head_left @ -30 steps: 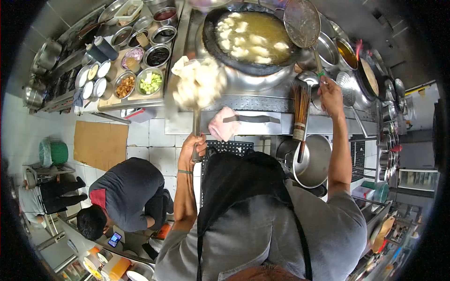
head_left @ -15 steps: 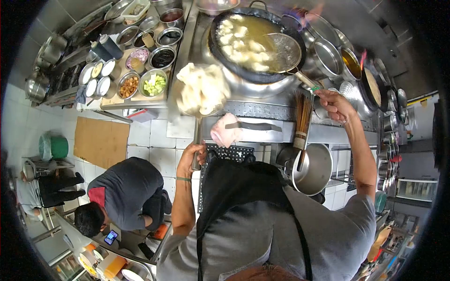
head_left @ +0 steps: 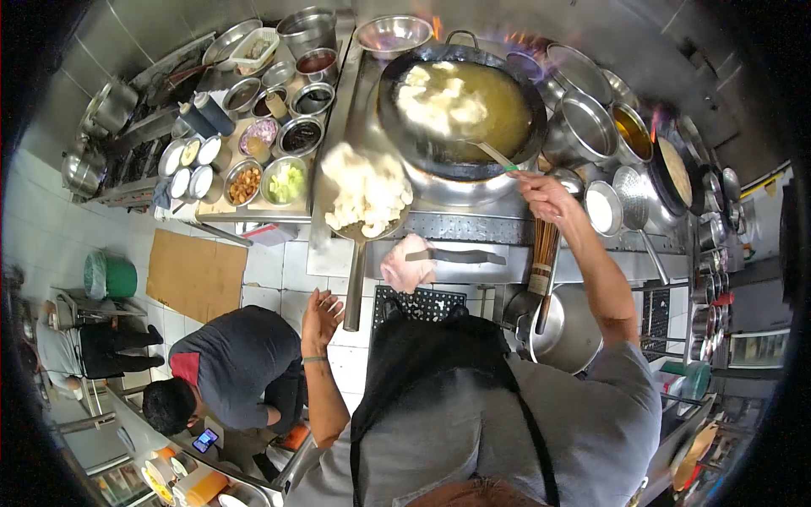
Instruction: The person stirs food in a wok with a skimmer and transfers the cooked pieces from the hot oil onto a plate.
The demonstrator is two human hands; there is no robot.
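Note:
My right hand (head_left: pixel 547 196) is closed on the handle of a strainer (head_left: pixel 494 155), whose bowl is in the wok (head_left: pixel 460 166) under pale fried pieces (head_left: pixel 439 100) in oil. A strainer heaped with pale pieces (head_left: pixel 365 188) rests at the stove's left side, its metal handle (head_left: pixel 356 287) sticking out over the edge. Just left of that handle is my left hand (head_left: pixel 322 318), fingers apart and holding nothing. A pink cloth (head_left: pixel 407 264) lies on the front ledge.
Bowls of green pieces (head_left: pixel 285 181) and brown cubes (head_left: pixel 243 186) stand left. Flames (head_left: pixel 528 44) show behind the wok. A bamboo brush (head_left: pixel 542 258) and large pot (head_left: pixel 568 329) are front right. A crouching person (head_left: pixel 241 363) is lower left.
My left hand has let go of the loaded strainer's handle. My right hand has moved left with the other strainer, which went down into the oil and gathered the pieces toward the wok's left.

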